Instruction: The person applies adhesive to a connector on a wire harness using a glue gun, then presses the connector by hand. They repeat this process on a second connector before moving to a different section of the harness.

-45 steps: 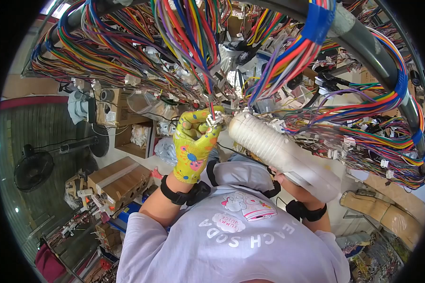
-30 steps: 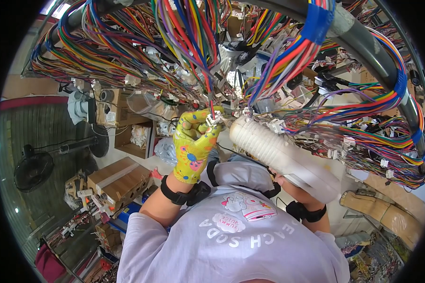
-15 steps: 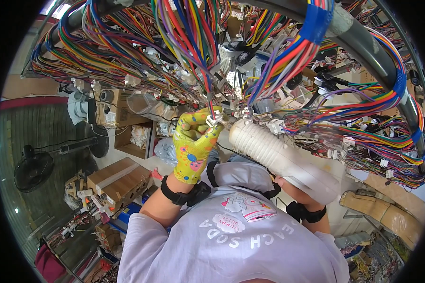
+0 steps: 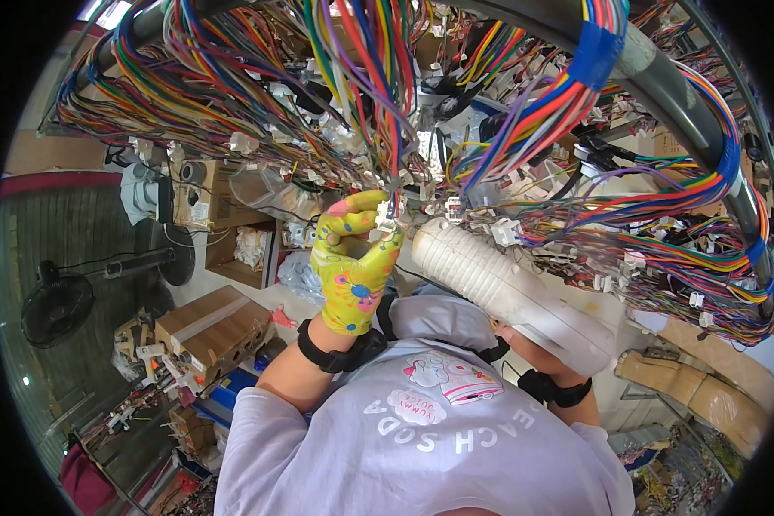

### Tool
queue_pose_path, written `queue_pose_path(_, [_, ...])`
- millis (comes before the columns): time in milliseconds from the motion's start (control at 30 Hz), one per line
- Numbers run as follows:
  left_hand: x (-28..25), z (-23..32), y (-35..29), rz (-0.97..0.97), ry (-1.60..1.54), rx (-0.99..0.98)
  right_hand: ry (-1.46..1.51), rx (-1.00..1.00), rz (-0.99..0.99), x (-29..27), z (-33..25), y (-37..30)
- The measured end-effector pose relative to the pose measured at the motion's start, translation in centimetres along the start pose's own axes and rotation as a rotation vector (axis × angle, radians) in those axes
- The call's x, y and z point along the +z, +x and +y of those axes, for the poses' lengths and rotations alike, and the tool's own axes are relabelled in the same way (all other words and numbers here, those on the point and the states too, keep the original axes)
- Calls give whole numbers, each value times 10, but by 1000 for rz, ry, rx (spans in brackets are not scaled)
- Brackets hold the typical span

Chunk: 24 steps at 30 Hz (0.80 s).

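Observation:
My left hand (image 4: 351, 279), in a yellow patterned glove, pinches a small white connector (image 4: 388, 218) between thumb and index finger. Red and blue wires rise from that connector into a hanging wire bundle (image 4: 396, 103). Just right of it lies the tip of a white ribbed, tube-shaped tool (image 4: 490, 268), slanting from upper left to lower right; its exact kind does not show. My right hand (image 4: 514, 334) is at the tool's underside and seems to grip it, the fingers mostly hidden behind it. Any contact between tool tip and connector is unclear.
A curved dark metal rail (image 4: 679, 95) carries thick bundles of coloured wires, tied with blue tape (image 4: 599, 56). Many white connectors (image 4: 506, 230) hang on the right. Cardboard boxes (image 4: 213, 331) and a black fan (image 4: 58, 305) stand at left; a bent cardboard sheet (image 4: 705, 387) lies right.
My left index finger has lifted and straightened, widening the gap above the thumb around the connector. The hanging wire bundles have swung slightly right. The ribbed tool has shifted a little left.

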<state>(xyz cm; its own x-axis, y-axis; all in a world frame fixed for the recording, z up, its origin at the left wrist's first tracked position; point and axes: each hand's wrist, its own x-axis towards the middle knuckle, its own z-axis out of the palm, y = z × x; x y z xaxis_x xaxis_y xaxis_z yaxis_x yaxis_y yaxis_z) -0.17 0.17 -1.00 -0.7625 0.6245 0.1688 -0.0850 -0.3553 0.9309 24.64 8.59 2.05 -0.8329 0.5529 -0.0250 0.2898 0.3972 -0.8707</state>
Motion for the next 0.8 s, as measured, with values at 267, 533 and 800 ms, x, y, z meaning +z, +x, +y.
queue_pose_path(267, [0, 4, -1, 17, 17, 25, 282, 76, -31, 18, 45, -17])
queue_pose_path(533, [-1, 4, -2, 28, 27, 52, 178, 94, -27, -7, -18, 2])
queue_pose_path(800, [-3, 2, -2, 5, 65, 103, 210, 64, 9, -8, -21, 3])
